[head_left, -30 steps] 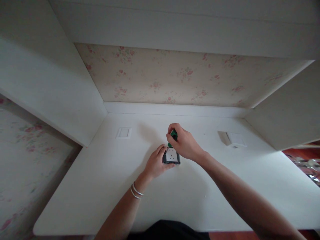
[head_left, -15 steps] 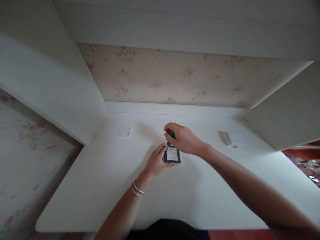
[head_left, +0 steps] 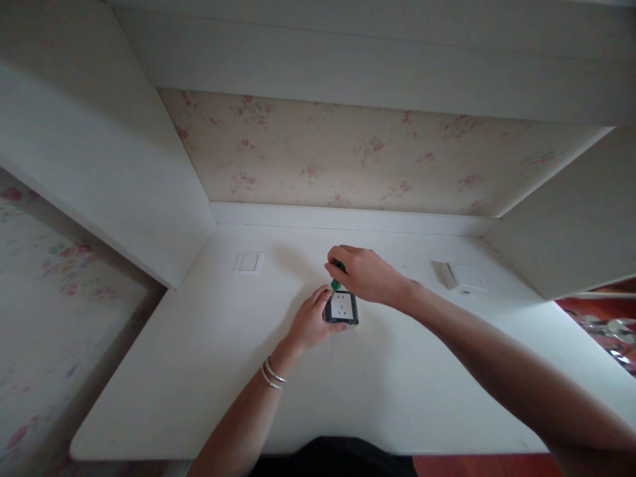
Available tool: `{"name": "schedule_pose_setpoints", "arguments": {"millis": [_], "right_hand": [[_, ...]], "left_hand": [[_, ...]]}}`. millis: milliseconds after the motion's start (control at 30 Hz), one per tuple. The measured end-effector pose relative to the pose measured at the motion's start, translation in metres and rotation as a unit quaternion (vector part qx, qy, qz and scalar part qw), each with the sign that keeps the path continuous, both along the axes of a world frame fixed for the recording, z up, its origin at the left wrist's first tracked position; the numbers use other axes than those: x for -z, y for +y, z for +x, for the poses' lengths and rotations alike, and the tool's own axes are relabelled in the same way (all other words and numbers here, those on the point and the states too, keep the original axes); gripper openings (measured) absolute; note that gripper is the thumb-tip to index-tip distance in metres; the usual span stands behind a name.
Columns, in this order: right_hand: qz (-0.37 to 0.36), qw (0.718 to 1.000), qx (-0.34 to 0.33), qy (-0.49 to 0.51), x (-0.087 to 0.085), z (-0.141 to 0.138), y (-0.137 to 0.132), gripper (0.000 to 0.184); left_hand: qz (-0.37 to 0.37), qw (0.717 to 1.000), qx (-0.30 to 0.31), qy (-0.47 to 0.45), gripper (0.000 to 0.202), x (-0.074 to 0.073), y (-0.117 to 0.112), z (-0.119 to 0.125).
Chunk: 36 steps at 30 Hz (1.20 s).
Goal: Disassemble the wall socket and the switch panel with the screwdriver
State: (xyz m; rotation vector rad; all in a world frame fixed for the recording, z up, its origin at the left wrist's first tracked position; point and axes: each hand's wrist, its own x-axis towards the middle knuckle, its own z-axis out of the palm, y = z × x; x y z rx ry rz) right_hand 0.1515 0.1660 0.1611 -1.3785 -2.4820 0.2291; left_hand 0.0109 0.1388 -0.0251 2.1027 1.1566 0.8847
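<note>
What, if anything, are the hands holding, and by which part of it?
The right hand grips what looks like a screwdriver by its green handle; the left hand holds the dark-framed socket by its left side and near edge.

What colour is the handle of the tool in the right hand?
Green; the head view shows the handle poking out of the right hand.

pink-flowered wallpaper [head_left: 342, 159], white side panel [head_left: 99, 165], white tabletop [head_left: 173, 397], reddish floor [head_left: 477, 465]
</note>
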Motion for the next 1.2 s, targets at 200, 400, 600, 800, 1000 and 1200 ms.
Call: {"name": "schedule_pose_setpoints", "arguments": {"millis": [200, 400, 600, 800, 1000, 1200], "right_hand": [[-0.061, 0.996, -0.07, 0.009, -0.008, 0.009, 0.0, 0.017], [-0.083, 0.994, -0.047, -0.047, -0.015, 0.007, 0.003, 0.016], [-0.054, 0.994, -0.059, -0.072, -0.014, 0.004, 0.007, 0.01], [-0.111, 0.982, -0.109, -0.104, -0.024, 0.006, 0.005, 0.015], [-0.06, 0.99, -0.061, -0.109, -0.02, 0.003, 0.006, 0.019], [-0.081, 0.988, -0.092, -0.092, -0.02, 0.008, 0.006, 0.016]], "left_hand": [[0.008, 1.0, -0.003, 0.009, 0.079, -0.002, -0.001, 0.0], [0.005, 1.0, -0.003, 0.005, 0.081, -0.003, -0.001, 0.0], [0.012, 1.0, 0.001, 0.001, 0.084, 0.002, 0.0, -0.001], [0.007, 1.0, 0.005, -0.001, 0.082, 0.0, 0.001, -0.001], [0.006, 1.0, 0.0, 0.012, 0.085, 0.002, 0.001, -0.001], [0.006, 1.0, 0.009, 0.0, 0.081, 0.001, 0.002, -0.002]]}}
